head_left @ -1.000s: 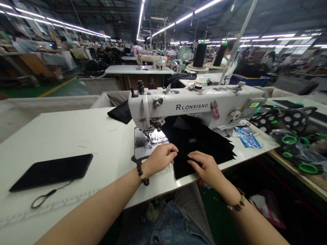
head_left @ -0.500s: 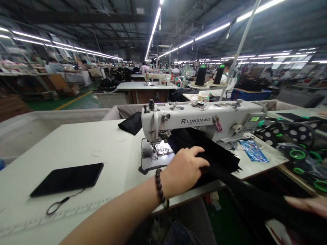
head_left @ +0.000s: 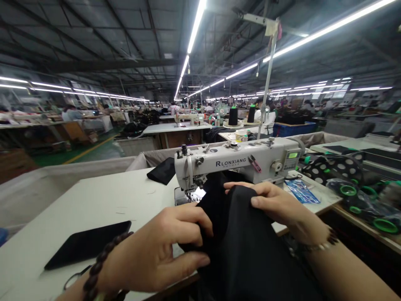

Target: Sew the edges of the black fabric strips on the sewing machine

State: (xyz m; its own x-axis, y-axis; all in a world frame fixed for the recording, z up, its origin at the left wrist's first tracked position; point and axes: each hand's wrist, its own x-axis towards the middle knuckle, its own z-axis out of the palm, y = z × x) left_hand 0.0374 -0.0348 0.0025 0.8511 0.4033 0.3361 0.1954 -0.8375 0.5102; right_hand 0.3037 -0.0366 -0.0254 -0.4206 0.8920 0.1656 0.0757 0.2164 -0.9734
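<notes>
A wide piece of black fabric (head_left: 244, 246) hangs toward me over the front edge of the sewing table. My right hand (head_left: 278, 205) grips its upper edge, thumb on the near side and fingers behind. On the left side of the cloth is my left hand (head_left: 163, 246), its fingers curled and its thumb against the fabric. Behind both hands stands a white sewing machine (head_left: 232, 161), its lit needle area partly hidden by the cloth. More black fabric (head_left: 216, 184) lies under the machine arm.
A black phone (head_left: 87, 242) lies on the white tabletop (head_left: 109, 196) at left, beside a ring strap. A small black cloth piece (head_left: 162, 170) rests behind the needle. Right of the machine are a blue packet (head_left: 301, 191) and bagged spools with green ends (head_left: 354, 209).
My right hand has come in from the lower right, bringing the black fabric up before the machine. My left hand has moved back and left from the machine bed. The view has tilted up.
</notes>
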